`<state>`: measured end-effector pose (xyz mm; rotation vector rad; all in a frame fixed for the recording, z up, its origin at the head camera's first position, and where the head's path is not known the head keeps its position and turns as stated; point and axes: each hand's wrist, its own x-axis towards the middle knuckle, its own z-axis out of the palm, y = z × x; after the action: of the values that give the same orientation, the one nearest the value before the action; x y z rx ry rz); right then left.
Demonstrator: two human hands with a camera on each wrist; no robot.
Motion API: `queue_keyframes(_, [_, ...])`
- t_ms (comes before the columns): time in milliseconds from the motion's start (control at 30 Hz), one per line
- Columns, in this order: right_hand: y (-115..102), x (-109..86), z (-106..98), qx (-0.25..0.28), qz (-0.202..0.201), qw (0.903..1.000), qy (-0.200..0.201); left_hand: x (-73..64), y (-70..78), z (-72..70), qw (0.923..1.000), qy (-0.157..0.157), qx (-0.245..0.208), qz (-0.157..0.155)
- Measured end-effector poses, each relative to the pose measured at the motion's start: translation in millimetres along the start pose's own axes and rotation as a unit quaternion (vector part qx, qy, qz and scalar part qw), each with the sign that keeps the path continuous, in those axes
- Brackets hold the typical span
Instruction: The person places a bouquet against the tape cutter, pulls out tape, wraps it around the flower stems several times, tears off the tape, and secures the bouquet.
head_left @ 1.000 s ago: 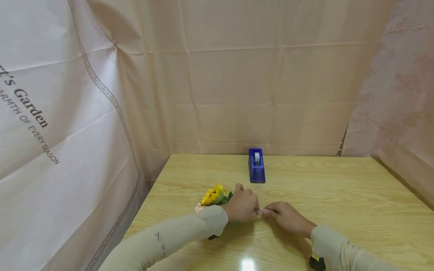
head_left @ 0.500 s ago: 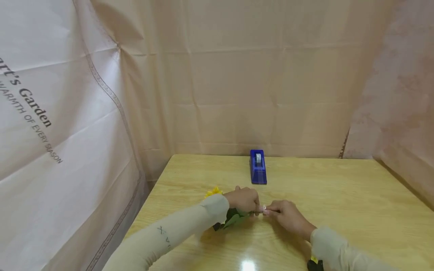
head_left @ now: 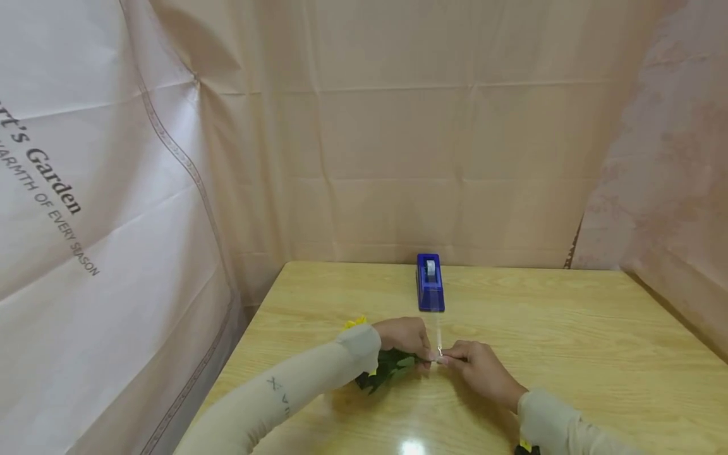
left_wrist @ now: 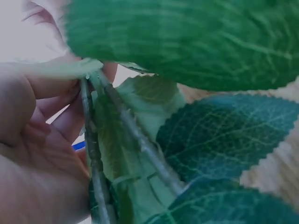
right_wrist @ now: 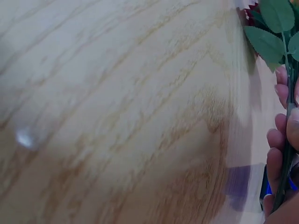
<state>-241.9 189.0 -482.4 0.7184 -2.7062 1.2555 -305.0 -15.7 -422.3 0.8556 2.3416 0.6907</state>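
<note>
My left hand [head_left: 405, 335] grips a bunch of artificial flowers by the stems [left_wrist: 147, 149]. A yellow flower [head_left: 356, 322] shows beyond the left wrist, and green leaves [head_left: 392, 366] hang below it. The right hand [head_left: 482, 370] pinches the same stems [right_wrist: 286, 163] further along, close to the left fingertips. From the blue tape dispenser [head_left: 430, 294] a clear strip of tape [head_left: 438, 332] runs down to where both hands meet on the stems. In the right wrist view a dark red bloom [right_wrist: 252, 16] peeks out behind leaves. The sleeve hides most of the blooms in the head view.
The dispenser stands at the back of the wood-grain table [head_left: 569, 328], near its far edge. Beige fabric [head_left: 387, 158] hangs behind the table, and a printed white cloth [head_left: 114, 189] hangs at the left.
The flower bunch has turned in my hands, with its leaves now lower and the yellow bloom mostly covered. A strip of tape now shows between dispenser and stems. Both hands stay nearly in place.
</note>
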Motion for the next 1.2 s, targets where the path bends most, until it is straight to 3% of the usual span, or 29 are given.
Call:
queue_keyframes(100, [-0.4, -0.1, 1.3, -0.006, 0.003, 1.0000, 0.001, 1.6, 0.6, 3.7, 0.9960, 0.026, 0.085, 0.002])
queue_keyframes(167, [-1.1, -0.6, 2.0, -0.005, 0.011, 0.9999, 0.000, 1.6, 3.4, 7.7, 0.9846, 0.051, 0.167, 0.010])
queue_keyframes(200, [-1.4, -0.6, 2.4, -0.004, 0.016, 0.9999, -0.001, 1.8, 4.1, 10.4, 0.9755, 0.063, 0.210, 0.018])
queue_keyframes(333, [-2.3, -1.1, 1.6, 0.001, 0.045, 0.9989, -0.012, 0.5, 5.3, 20.8, 0.9234, 0.114, 0.361, 0.064])
queue_keyframes(433, [-2.2, -1.0, -0.6, 0.008, 0.064, 0.9975, -0.028, -0.6, 2.6, 26.5, 0.8825, 0.144, 0.437, 0.099])
queue_keyframes(533, [-2.8, 0.3, -3.2, 0.019, 0.087, 0.9948, -0.049, -3.2, 1.2, 30.0, 0.8559, 0.162, 0.477, 0.116])
queue_keyframes(600, [-3.4, 1.3, -4.2, 0.024, 0.099, 0.9930, -0.061, -4.7, -0.2, 32.1, 0.8452, 0.173, 0.490, 0.124])
queue_keyframes(667, [-3.4, 2.4, -4.1, 0.022, 0.106, 0.9918, -0.069, -6.1, -1.7, 34.0, 0.8405, 0.183, 0.492, 0.133])
queue_keyframes(900, [-3.4, 5.8, -3.3, 0.000, 0.074, 0.9946, -0.074, -8.3, -5.2, 38.0, 0.8171, 0.205, 0.516, 0.155])
queue_keyframes(933, [-4.0, 6.1, -3.2, -0.004, 0.070, 0.9950, -0.071, -7.9, -5.3, 38.1, 0.8181, 0.202, 0.516, 0.153])
queue_keyframes(1000, [-5.3, 6.2, -2.7, -0.015, 0.065, 0.9959, -0.061, -5.7, -5.2, 37.3, 0.8352, 0.189, 0.498, 0.136])
queue_keyframes(1033, [-6.1, 6.0, -2.4, -0.020, 0.065, 0.9962, -0.055, -4.5, -4.7, 35.8, 0.8541, 0.179, 0.472, 0.125])
queue_keyframes(1133, [-8.0, 5.8, -1.8, -0.042, 0.056, 0.9968, -0.039, -0.3, -2.3, 27.9, 0.9216, 0.136, 0.355, 0.078])
queue_keyframes(1167, [-8.2, 5.9, -1.8, -0.048, 0.053, 0.9969, -0.032, 0.7, -1.0, 24.3, 0.9413, 0.122, 0.309, 0.062])
queue_keyframes(1200, [-8.3, 5.8, -1.6, -0.057, 0.050, 0.9968, -0.026, 1.4, 0.2, 20.6, 0.9561, 0.109, 0.268, 0.049])
